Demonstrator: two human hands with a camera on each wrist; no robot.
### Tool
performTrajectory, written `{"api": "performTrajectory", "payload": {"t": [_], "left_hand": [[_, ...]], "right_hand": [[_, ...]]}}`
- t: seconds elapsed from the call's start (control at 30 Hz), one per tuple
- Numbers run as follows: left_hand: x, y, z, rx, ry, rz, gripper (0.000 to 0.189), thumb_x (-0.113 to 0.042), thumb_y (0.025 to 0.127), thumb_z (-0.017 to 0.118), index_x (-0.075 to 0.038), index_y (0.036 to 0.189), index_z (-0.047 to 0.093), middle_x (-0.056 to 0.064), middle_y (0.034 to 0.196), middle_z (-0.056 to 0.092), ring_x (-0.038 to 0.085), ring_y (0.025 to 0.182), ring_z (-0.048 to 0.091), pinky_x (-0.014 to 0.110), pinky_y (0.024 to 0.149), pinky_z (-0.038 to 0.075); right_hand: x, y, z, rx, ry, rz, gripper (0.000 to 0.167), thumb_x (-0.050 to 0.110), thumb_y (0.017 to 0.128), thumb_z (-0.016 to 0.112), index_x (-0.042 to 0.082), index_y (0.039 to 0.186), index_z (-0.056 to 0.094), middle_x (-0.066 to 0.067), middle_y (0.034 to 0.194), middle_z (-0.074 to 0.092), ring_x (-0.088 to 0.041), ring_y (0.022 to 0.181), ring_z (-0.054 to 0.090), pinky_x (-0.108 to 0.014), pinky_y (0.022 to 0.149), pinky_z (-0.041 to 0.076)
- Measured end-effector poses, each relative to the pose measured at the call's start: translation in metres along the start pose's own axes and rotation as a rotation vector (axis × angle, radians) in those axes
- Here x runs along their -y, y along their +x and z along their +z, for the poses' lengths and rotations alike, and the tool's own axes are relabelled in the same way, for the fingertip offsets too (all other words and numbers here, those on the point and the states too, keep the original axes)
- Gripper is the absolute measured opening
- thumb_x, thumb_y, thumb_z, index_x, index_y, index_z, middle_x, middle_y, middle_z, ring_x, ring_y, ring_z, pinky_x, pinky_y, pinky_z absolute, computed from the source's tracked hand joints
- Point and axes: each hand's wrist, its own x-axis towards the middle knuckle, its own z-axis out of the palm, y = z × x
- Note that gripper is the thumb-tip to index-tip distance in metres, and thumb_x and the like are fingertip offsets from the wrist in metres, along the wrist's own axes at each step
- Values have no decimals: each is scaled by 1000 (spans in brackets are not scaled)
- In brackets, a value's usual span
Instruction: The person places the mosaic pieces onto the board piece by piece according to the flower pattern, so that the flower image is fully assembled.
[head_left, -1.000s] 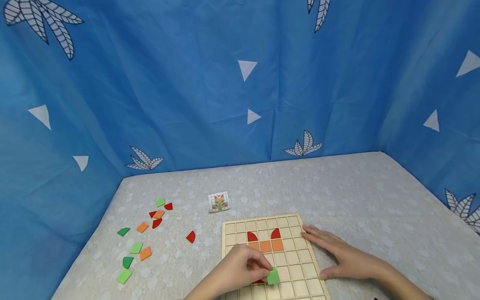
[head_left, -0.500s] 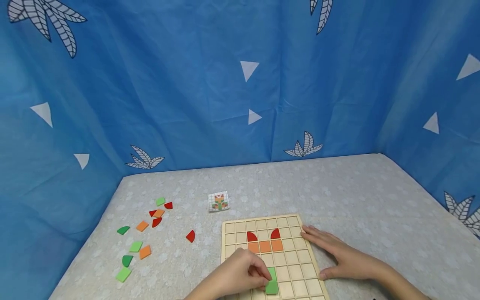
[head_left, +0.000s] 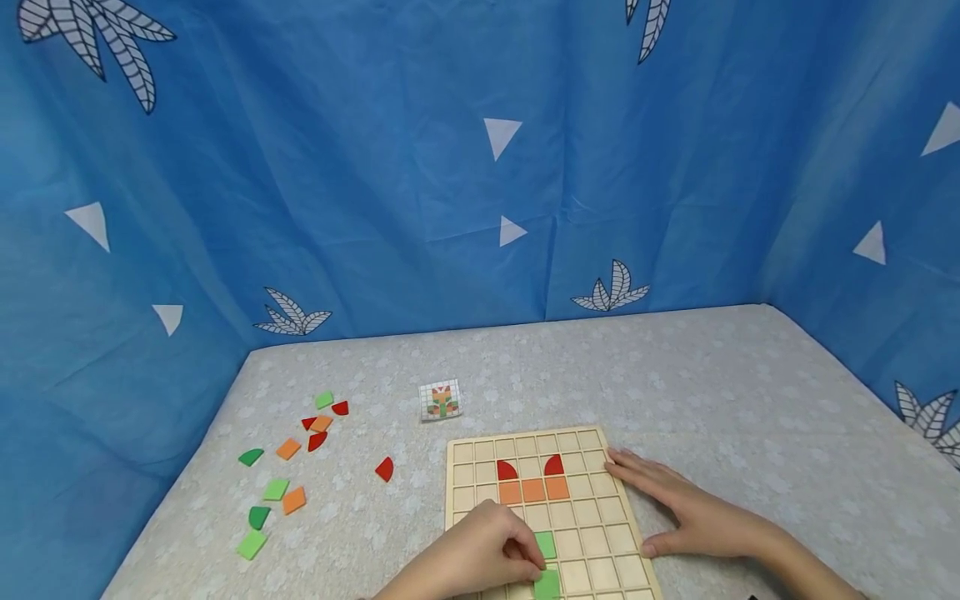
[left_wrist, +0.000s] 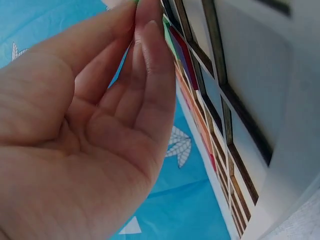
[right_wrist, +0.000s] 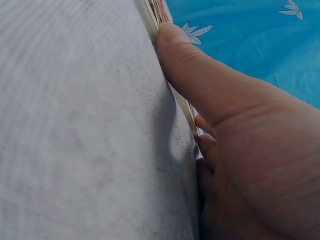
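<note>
A square grid board (head_left: 585, 500) of pale wood lies at the near edge of the head view. My left hand (head_left: 480, 557) is over its near left part, thumb and fingertips pinching the corner of a light green square tile (head_left: 549, 586). Just beyond lies a second green square tile (head_left: 546, 546) in a cell. Farther up the board, three orange square tiles (head_left: 533, 490) form a row under two red quarter-round tiles (head_left: 507, 470). My right hand (head_left: 686, 515) rests spread against the board's right edge; in the right wrist view its thumb (right_wrist: 185, 57) touches the rim.
Loose tiles lie on the left of the table, among them an orange square tile (head_left: 294, 500), a dark green quarter-round tile (head_left: 258, 517) and a red quarter-round tile (head_left: 385, 469). A small pattern card (head_left: 440, 401) lies beyond the board. A blue curtain (head_left: 375, 167) encloses the table.
My left hand has moved the light green tile toward the near edge of the board, past the other green tile. My right hand stays at the board's edge.
</note>
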Motion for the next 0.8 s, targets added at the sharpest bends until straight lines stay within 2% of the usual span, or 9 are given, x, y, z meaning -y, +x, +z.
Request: {"api": "performTrajectory", "payload": {"t": [0.2, 0.3, 0.5, 0.6, 0.67, 0.8], "left_hand": [[-1, 0, 0, 6, 25, -27, 11, -5, 78, 75, -14, 72, 73, -20, 64, 59, -14, 55, 48, 11, 52, 45], [-1, 0, -1, 8, 44, -4, 9, -5, 77, 76, -13, 75, 73, -20, 68, 58, -13, 59, 49, 10, 54, 45], [-2, 0, -1, 116, 152, 53, 18, -3, 73, 77, -13, 86, 73, -19, 74, 51, -9, 65, 47, 8, 58, 41], [-1, 1, 0, 143, 233, 92, 24, -1, 70, 77, -15, 88, 73, -19, 74, 50, -9, 66, 44, 6, 59, 38], [-1, 1, 1, 139, 274, 107, 24, -2, 69, 78, -16, 87, 73, -19, 74, 49, -9, 66, 44, 5, 59, 37], [-3, 1, 2, 103, 245, 53, 19, -5, 70, 79, -16, 84, 72, -19, 71, 48, -8, 64, 44, 7, 58, 38]], "right_hand": [[0, 1, 0, -8, -4, -14, 86, 40, 77, 73, 14, 147, 31, -10, 151, 22, -19, 137, 19, -42, 97, 32], [-1, 1, 0, -11, -7, -21, 86, 40, 77, 73, 13, 147, 31, -11, 151, 22, -18, 137, 18, -40, 98, 31], [-3, 0, 0, -19, 12, -40, 87, 39, 77, 73, 12, 147, 30, -12, 151, 22, -17, 137, 17, -30, 100, 24], [-3, -1, 1, -20, 16, -48, 86, 39, 77, 73, 11, 147, 30, -12, 151, 22, -18, 137, 17, -26, 100, 22], [-3, -1, 1, -19, 18, -53, 86, 38, 78, 73, 11, 147, 30, -13, 151, 21, -19, 137, 17, -22, 101, 19], [-3, -1, 0, -13, 5, -50, 87, 38, 77, 73, 11, 147, 30, -13, 151, 21, -19, 137, 17, -28, 101, 24]]}}
